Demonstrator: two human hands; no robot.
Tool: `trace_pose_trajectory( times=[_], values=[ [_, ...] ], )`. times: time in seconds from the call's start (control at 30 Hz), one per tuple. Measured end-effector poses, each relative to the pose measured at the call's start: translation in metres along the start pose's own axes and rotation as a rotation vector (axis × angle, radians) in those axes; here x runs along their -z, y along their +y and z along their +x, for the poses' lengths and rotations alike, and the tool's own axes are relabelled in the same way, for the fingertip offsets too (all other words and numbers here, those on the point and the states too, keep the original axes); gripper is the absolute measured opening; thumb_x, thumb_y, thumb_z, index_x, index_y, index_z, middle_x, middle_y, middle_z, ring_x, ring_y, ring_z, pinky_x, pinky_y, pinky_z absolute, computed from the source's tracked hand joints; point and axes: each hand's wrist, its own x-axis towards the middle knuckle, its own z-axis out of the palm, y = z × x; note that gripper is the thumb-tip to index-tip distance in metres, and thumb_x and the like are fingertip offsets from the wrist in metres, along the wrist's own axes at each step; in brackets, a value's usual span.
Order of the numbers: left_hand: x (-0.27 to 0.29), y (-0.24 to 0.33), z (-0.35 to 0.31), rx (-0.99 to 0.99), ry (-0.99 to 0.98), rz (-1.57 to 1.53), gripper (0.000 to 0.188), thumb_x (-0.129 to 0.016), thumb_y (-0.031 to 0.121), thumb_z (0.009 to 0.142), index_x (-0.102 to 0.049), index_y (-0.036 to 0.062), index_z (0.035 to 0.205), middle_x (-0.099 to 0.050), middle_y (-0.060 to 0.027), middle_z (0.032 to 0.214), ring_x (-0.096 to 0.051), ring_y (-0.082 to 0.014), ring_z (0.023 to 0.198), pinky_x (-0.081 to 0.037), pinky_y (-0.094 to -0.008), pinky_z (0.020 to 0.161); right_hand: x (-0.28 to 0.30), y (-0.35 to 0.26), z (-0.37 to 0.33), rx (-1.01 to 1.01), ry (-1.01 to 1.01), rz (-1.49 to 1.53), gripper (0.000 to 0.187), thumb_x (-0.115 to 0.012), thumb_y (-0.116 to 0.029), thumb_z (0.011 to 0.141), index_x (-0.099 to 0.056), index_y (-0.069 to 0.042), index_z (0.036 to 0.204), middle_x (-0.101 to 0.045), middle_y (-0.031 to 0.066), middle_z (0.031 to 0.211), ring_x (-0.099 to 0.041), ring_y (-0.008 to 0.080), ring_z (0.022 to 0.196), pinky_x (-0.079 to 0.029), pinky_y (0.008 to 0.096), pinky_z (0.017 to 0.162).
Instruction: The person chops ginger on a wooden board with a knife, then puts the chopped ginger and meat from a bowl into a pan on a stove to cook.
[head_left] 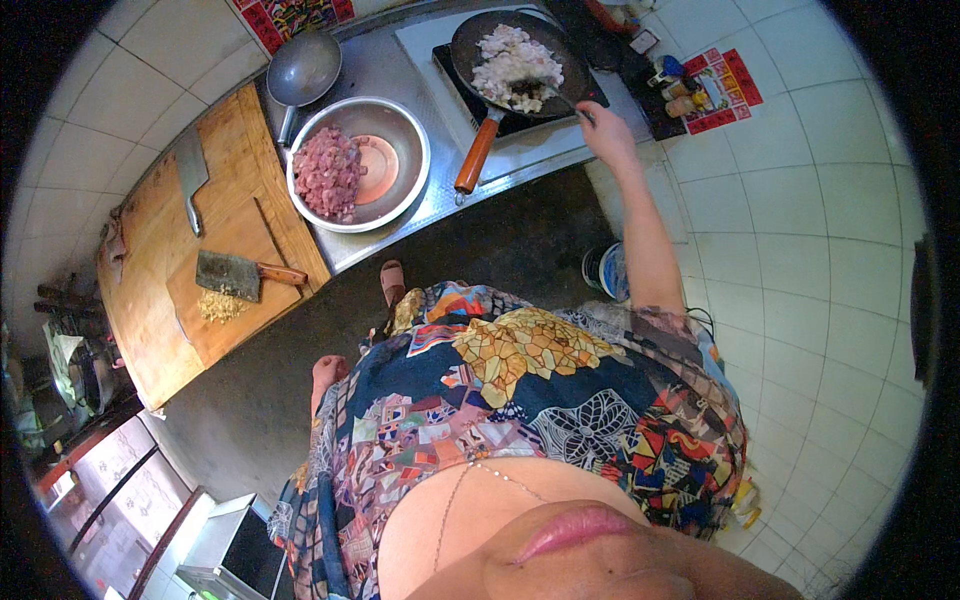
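Note:
My right hand is closed around the handle of a spatula. The spatula's dark end rests among pale meat pieces in a black wok. The wok sits on a dark stove, its wooden handle pointing towards me. Low at my left side hangs my left hand, fingers curled in, with nothing visible in them. A steel bowl left of the wok holds raw, pinkish meat chunks, piled on its left side.
On the wooden board at left lie a long knife, a cleaver and chopped pale bits. A small steel pan stands behind the bowl. Jars stand by the right wall; a bucket is on the floor.

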Motion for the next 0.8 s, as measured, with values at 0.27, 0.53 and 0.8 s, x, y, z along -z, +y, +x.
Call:
trace_pose_trajectory(
  times=[0.27, 0.53, 0.8],
  values=[
    [-0.002, 0.001, -0.012, -0.101, 0.285, 0.556, 0.049, -0.053, 0.043, 0.085, -0.062, 0.0035, 0.056, -0.053, -0.0035, 0.049, -0.048, -0.0147, 0.046, -0.037, -0.0307, 0.047, -0.01, -0.011, 0.036, -0.071, 0.155, 0.024, 0.03, -0.052, -0.023, 0.084, -0.058, -0.013, 0.112, -0.064, 0.0143, 0.1, -0.06, 0.0345, 0.091, -0.048, 0.0446, 0.077],
    [0.033, -0.077, 0.038, 0.003, 0.39, 0.606, 0.066, -0.042, 0.054, 0.086, -0.06, -0.003, 0.058, -0.057, -0.0183, 0.056, -0.058, -0.0324, 0.062, -0.042, -0.0425, 0.063, -0.014, -0.018, 0.06, -0.176, 0.23, 0.087, 0.03, -0.054, -0.025, 0.083, -0.06, -0.011, 0.109, -0.063, 0.0164, 0.103, -0.059, 0.0341, 0.096, -0.047, 0.0407, 0.082],
    [0.013, -0.016, 0.033, -0.24, 0.268, 0.798, 0.059, -0.046, 0.05, 0.085, -0.057, -0.0015, 0.059, -0.056, -0.0135, 0.054, -0.056, -0.0272, 0.053, -0.041, -0.0411, 0.054, -0.008, 0.013, 0.039, -0.088, -0.022, 0.053, 0.029, -0.055, -0.022, 0.082, -0.061, -0.007, 0.107, -0.062, 0.0172, 0.102, -0.059, 0.0332, 0.096, -0.046, 0.0391, 0.083]
  ],
)
